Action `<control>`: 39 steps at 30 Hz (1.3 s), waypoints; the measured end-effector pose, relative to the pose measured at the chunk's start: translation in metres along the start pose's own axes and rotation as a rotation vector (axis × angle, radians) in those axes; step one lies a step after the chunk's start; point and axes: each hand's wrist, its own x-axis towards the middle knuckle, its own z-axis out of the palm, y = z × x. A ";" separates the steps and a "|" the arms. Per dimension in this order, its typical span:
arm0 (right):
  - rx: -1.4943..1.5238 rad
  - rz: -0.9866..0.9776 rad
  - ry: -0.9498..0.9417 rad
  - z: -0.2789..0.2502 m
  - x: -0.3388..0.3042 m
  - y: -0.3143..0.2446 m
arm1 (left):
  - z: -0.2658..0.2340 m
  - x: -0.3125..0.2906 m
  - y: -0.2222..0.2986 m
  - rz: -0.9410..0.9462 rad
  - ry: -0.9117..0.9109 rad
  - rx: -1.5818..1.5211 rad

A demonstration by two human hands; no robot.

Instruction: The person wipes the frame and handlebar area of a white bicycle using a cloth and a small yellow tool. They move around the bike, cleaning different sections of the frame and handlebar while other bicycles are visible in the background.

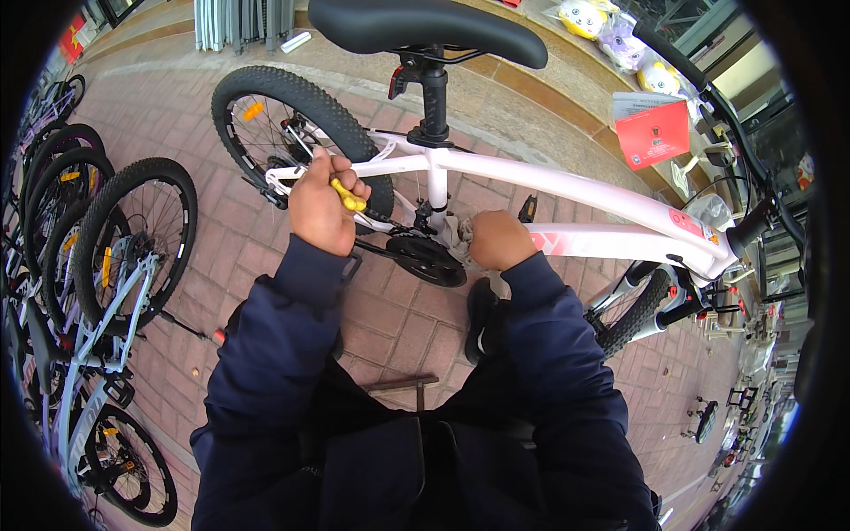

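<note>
A pale pink bicycle [522, 177] stands across in front of me, its rear wheel [232, 119] to the left and its black saddle [425, 28] at the top. My left hand [324, 205] is closed round the yellow handle of a screwdriver [347, 195]. The thin shaft points up and left toward the rear hub, where the tip is hard to make out. Lower on the frame, my right hand [502, 239] is closed on a grey rag [457, 237] beside the black chainring [429, 258]. Its fingertips are hidden.
Several bicycles [133, 230] stand close together at the left. A T-shaped bar [404, 385] lies on the brick paving near my feet. Behind the bicycle runs a stone step [531, 97] with plush toys [584, 18]. A red card [653, 140] hangs near the handlebar.
</note>
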 end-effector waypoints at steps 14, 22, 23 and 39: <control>0.162 -0.020 0.329 -0.027 -0.013 0.006 | 0.009 -0.012 -0.013 -0.153 -0.127 0.464; -0.116 -0.212 0.120 -0.006 -0.004 0.023 | 0.010 -0.017 -0.021 -0.163 -0.139 0.594; -0.140 -0.224 0.155 -0.007 -0.004 0.021 | 0.010 -0.017 -0.022 -0.168 -0.149 0.575; -0.159 -0.318 0.269 0.127 -0.016 -0.081 | 0.006 -0.012 -0.006 -0.110 -0.166 0.419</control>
